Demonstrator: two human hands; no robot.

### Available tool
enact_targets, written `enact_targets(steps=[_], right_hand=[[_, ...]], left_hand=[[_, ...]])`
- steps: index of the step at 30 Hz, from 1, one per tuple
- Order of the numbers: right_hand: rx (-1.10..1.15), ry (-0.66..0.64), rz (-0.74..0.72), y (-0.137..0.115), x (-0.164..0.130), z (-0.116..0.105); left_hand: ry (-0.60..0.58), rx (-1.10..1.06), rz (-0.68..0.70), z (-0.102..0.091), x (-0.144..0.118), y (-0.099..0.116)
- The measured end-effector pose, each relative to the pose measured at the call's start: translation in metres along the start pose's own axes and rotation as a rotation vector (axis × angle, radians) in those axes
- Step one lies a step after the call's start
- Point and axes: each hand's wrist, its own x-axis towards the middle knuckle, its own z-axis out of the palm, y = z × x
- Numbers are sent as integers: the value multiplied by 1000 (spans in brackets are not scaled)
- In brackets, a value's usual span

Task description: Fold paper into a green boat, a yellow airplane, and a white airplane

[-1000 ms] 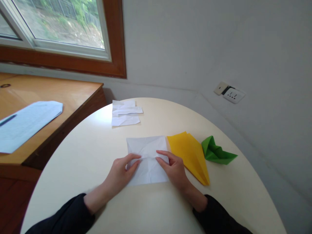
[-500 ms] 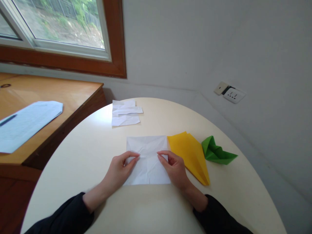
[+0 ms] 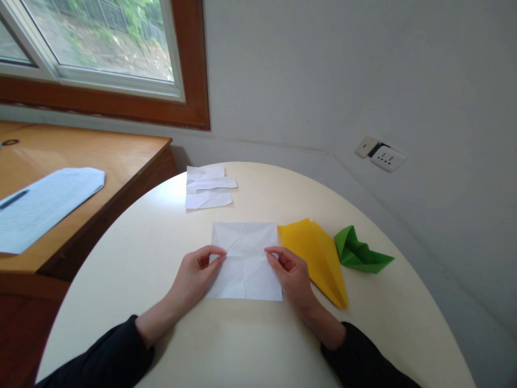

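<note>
The white sheet (image 3: 244,261) lies flat on the round surface (image 3: 141,253), between both hands. The left hand (image 3: 196,272) pinches its left edge; the right hand (image 3: 291,275) seems pinched on its right edge, both equally near. Right of the sheet lie yellow folded paper (image 3: 317,257) and green folded paper (image 3: 357,252); beyond it, white scraps (image 3: 208,187).

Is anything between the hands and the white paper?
No. The left hand and right hand already pinch the white paper at its side edges; nothing lies between them.
</note>
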Motion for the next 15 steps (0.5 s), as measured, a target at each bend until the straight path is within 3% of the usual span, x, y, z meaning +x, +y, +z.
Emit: enact_targets(steps=[9, 15], right_hand=[[-39, -60, 23, 3, 1, -1], [-111, -97, 24, -2, 0, -1]], left_hand=[[72, -88, -16, -7, 10, 2], [-55, -175, -88, -7, 11, 1]])
